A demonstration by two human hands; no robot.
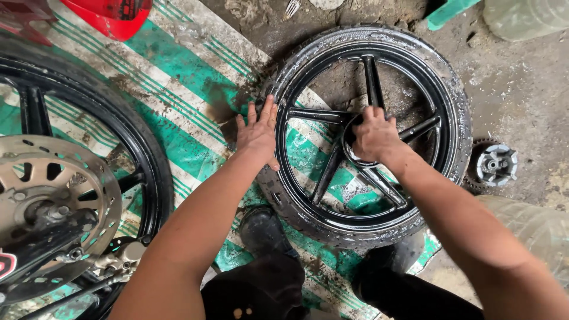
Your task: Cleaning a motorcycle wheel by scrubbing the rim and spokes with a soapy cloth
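A black spoked motorcycle wheel with its tyre (453, 101) lies flat on a green and white striped mat (184, 77). My left hand (258, 133) presses flat, fingers spread, on the tyre's left edge. My right hand (374, 135) is closed over the wheel's hub at the centre, where the spokes (372, 80) meet. Both my shoes (261, 228) stand on the near side of the tyre.
A second wheel with a brake disc (50, 195) stands at the left on a motorcycle. A sprocket hub (496, 165) lies on the dirty concrete to the right. A red fairing (112, 16) sits at top left, a plastic bottle (524, 16) at top right.
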